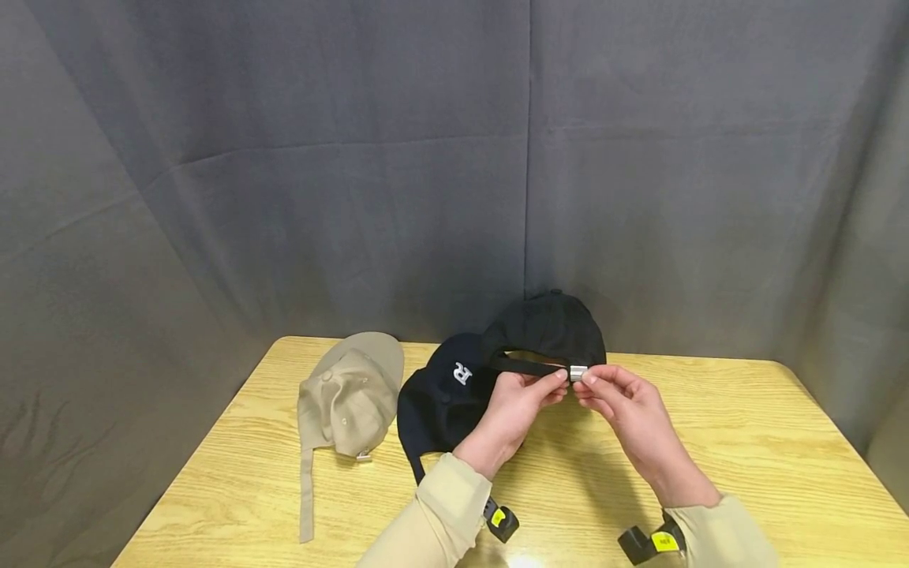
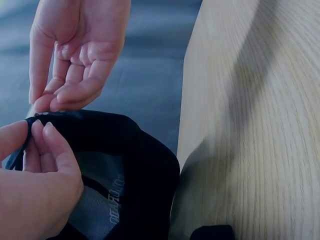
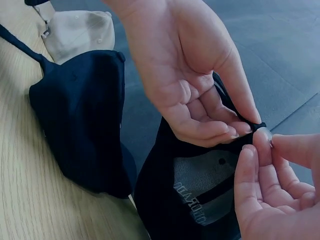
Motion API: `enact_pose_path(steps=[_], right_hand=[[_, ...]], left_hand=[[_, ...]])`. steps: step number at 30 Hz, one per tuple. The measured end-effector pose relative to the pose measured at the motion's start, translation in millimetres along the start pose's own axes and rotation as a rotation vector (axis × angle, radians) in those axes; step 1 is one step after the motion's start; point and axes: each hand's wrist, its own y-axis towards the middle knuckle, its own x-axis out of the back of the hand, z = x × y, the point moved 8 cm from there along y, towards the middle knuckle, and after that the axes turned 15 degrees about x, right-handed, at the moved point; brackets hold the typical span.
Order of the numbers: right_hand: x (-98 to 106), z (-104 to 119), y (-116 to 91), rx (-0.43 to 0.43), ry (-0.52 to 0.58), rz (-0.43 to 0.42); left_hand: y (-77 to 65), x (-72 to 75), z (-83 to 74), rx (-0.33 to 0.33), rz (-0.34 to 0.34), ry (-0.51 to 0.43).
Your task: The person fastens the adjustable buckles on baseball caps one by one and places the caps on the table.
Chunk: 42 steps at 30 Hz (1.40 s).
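Note:
A black cap [image 1: 547,327] is up off the table at its far edge, with the rear opening turned toward me. My left hand [image 1: 511,414] pinches the black back strap [image 1: 527,365] between thumb and fingers. Right beside it, my right hand [image 1: 642,418] pinches the silver metal buckle [image 1: 578,372] at the strap's end. In the right wrist view, the fingertips of both hands nearly meet at the buckle [image 3: 265,132]. Pale lettering [image 3: 190,202] shows on the cap's inner side. The fingers partly cover the strap's end.
A navy cap [image 1: 436,394] with a white letter lies left of the black one, partly behind my left arm. Farther left lies a beige cap [image 1: 348,402], its strap [image 1: 307,497] hanging loose toward me. The wooden table [image 1: 753,442] ends at a grey curtain [image 1: 398,221].

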Motion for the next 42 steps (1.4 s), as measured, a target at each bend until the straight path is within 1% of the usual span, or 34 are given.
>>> enact_pose_path(steps=[5,7,11,14,18,21,24,28,34,36,42], right_hand=[[-2.3,0.2,-1.7,-0.009,0.015,-0.002],[-3.1,0.8,-1.9,-0.009,0.022,0.003],[-2.7,1.9,-1.2,-0.003,0.012,-0.002],[-1.3,2.3,-0.4,0.0,-0.003,-0.011],[-0.4,2.4,0.0,-0.001,-0.023,-0.019],[-0.2,2.3,0.2,-0.001,-0.031,-0.018],[-0.6,2.1,0.2,-0.001,-0.028,-0.013],[-0.6,1.4,-0.3,-0.007,-0.037,-0.017],[2.8,-0.7,-0.9,-0.037,-0.119,-0.038],[4.3,-0.5,-0.8,-0.042,-0.135,-0.04],[5.5,-1.4,-0.7,-0.061,-0.093,-0.059]], left_hand=[[-1.8,-0.9,-1.1,-0.019,-0.017,-0.006],[-1.8,-0.8,-1.1,-0.017,-0.018,-0.006],[-1.0,-1.8,-0.4,0.005,0.004,-0.001],[-0.3,-3.0,0.0,0.021,0.02,0.027],[0.6,-4.0,0.7,0.037,0.026,0.066],[0.5,-4.1,1.3,0.043,0.025,0.065],[0.2,-2.6,0.8,0.03,0.004,0.066],[-1.4,-0.8,-2.0,-0.01,-0.024,0.063],[-1.3,1.5,-2.0,-0.026,-0.017,-0.032],[-0.8,2.7,-1.9,-0.026,-0.019,-0.049],[-0.6,4.3,-2.9,-0.044,-0.029,-0.035]])
